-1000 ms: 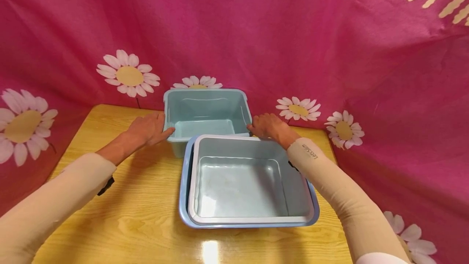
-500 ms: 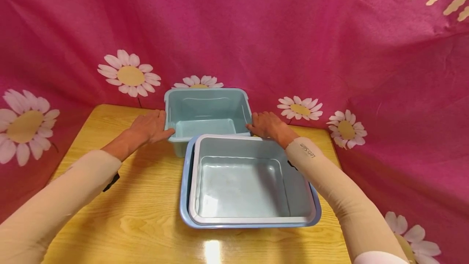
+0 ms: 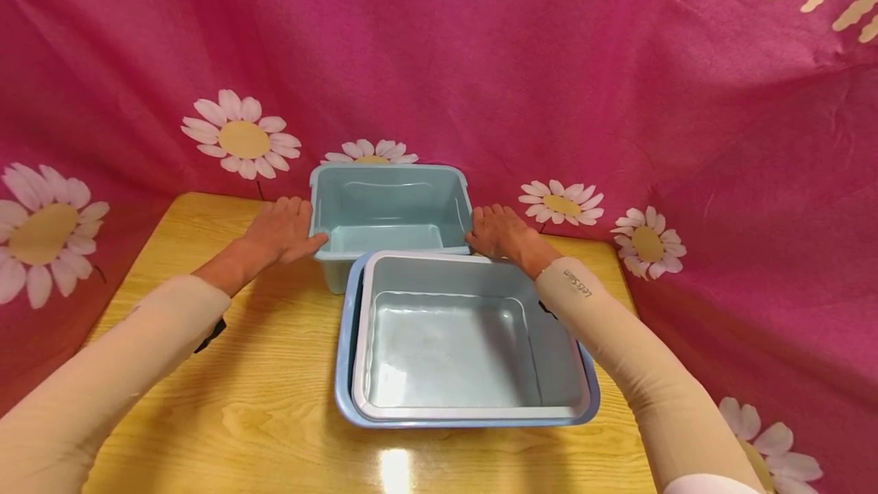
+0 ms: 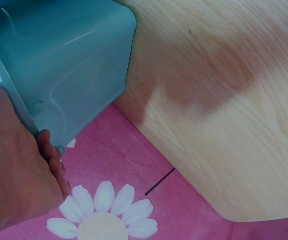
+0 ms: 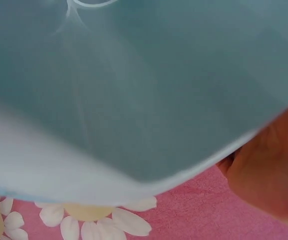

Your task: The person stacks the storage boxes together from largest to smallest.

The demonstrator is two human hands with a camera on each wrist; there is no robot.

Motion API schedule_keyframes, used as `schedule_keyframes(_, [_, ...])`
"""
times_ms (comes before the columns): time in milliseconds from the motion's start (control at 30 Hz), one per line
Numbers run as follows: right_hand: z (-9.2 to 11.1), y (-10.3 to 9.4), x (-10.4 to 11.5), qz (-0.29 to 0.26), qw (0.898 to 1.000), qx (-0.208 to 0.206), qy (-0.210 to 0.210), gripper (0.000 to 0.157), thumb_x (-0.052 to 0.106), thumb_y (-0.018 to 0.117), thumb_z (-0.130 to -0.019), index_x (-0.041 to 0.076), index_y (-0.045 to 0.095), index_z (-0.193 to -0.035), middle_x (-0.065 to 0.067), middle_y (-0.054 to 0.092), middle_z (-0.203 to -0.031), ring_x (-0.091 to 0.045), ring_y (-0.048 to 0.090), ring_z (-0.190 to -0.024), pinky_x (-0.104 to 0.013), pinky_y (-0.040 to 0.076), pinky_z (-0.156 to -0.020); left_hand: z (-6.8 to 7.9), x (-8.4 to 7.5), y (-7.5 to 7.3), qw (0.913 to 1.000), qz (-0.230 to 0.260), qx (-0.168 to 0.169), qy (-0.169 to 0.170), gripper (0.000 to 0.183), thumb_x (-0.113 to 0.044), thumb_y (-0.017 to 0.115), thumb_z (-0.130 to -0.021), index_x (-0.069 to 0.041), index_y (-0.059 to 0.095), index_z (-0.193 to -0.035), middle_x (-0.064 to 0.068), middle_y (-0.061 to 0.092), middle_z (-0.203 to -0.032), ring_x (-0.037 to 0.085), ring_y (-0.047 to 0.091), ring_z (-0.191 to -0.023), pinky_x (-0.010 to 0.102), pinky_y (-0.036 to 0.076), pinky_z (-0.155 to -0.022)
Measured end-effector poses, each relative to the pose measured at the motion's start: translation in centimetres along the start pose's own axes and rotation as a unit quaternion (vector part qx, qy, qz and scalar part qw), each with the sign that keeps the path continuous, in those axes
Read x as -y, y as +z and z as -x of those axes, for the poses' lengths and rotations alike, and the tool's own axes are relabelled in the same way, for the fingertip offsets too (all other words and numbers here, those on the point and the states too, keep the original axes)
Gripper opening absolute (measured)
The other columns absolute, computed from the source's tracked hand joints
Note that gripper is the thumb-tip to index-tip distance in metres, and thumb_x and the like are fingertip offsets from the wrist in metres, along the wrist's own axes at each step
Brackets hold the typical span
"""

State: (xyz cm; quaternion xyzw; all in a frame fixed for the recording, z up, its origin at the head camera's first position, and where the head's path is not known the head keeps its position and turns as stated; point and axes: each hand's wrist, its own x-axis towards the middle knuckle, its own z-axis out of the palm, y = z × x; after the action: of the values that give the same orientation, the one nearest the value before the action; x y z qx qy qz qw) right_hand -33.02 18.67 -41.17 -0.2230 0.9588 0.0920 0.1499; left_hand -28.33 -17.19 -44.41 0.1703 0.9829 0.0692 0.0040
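In the head view, a teal plastic bin (image 3: pixel 391 197) stands at the back of the table, against the cloth. My left hand (image 3: pixel 280 229) grips its left rim, thumb over the edge and fingers curled on the outside, as the left wrist view shows on the bin wall (image 4: pixel 91 70). At the bin's right rim, my right hand (image 3: pixel 502 233) holds the edge near the front corner. Closer to me sits a grey bin (image 3: pixel 453 341) with a white rim, nested in a blue basin (image 3: pixel 347 372). Its wall (image 5: pixel 158 100) fills most of the right wrist view, partly hiding my right hand.
The wooden table (image 3: pixel 261 402) carries the containers, with its bare surface showing left and in front. Pink cloth (image 3: pixel 480 59) with white daisies hangs behind and at the sides. The blue basin's back edge overlaps the teal bin's front in view.
My left hand has crept slightly forward along the teal bin's left rim. The right hand keeps its place, and the nested grey bin and blue basin stay put.
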Motion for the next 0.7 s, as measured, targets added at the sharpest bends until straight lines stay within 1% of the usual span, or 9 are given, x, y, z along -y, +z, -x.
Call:
schedule_keyframes(100, [-0.1,-0.1,-0.1,0.005,1.000,-0.005,-0.002,0.032,0.030,0.050,-0.089,0.003,0.042,-0.105,-0.012,0.050,-0.091,-0.027,0.046,-0.094,-0.040,0.035,-0.089,-0.1,0.1,0.0,1.0000,0.002,0.001,-0.004,0.046,-0.036,0.058,-0.081,0.002,0.041,-0.100,0.014,0.041,-0.082,0.028,0.042,-0.078,0.040,0.035,-0.066])
schedule_keyframes(167, [-0.1,-0.1,-0.2,0.008,1.000,-0.014,-0.004,0.030,0.029,0.048,-0.089,0.003,0.042,-0.103,-0.012,0.049,-0.089,-0.027,0.047,-0.092,-0.039,0.036,-0.086,-0.1,0.2,0.0,1.0000,0.004,0.000,-0.005,0.046,-0.037,0.058,-0.082,0.002,0.041,-0.100,0.014,0.040,-0.082,0.028,0.042,-0.078,0.040,0.034,-0.066])
schedule_keyframes(267, [-0.2,0.0,-0.4,0.012,0.999,-0.032,-0.005,0.028,0.028,0.046,-0.088,0.002,0.043,-0.100,-0.012,0.048,-0.085,-0.027,0.047,-0.089,-0.038,0.037,-0.082,-0.4,0.3,0.0,1.0000,0.007,-0.007,0.000,0.046,-0.036,0.057,-0.082,0.002,0.041,-0.101,0.015,0.041,-0.084,0.029,0.042,-0.080,0.040,0.034,-0.067])
schedule_keyframes(367, [0.0,0.0,-0.7,0.006,0.999,-0.044,-0.005,0.028,0.027,0.046,-0.088,0.002,0.043,-0.099,-0.012,0.048,-0.085,-0.027,0.047,-0.088,-0.038,0.037,-0.081,-0.7,0.4,-0.2,0.9998,0.007,-0.014,0.009,0.046,-0.036,0.058,-0.082,0.002,0.042,-0.103,0.015,0.043,-0.085,0.029,0.043,-0.079,0.040,0.035,-0.066])
schedule_keyframes(567, [0.5,-0.1,-0.9,-0.011,0.999,-0.046,0.002,0.029,0.027,0.046,-0.088,0.002,0.043,-0.101,-0.012,0.048,-0.089,-0.028,0.045,-0.091,-0.039,0.035,-0.083,-1.4,0.6,-0.8,0.9996,0.017,-0.004,0.023,0.046,-0.036,0.057,-0.082,0.001,0.041,-0.105,0.014,0.043,-0.086,0.029,0.043,-0.082,0.040,0.034,-0.069])
schedule_keyframes(700, [0.7,-0.2,-1.1,-0.011,0.998,-0.054,0.005,0.029,0.027,0.047,-0.088,0.002,0.043,-0.101,-0.012,0.048,-0.089,-0.028,0.046,-0.091,-0.040,0.037,-0.083,-1.8,0.6,-1.4,0.9994,0.025,0.000,0.023,0.047,-0.038,0.057,-0.082,-0.001,0.041,-0.106,0.013,0.044,-0.089,0.028,0.043,-0.084,0.040,0.034,-0.071])
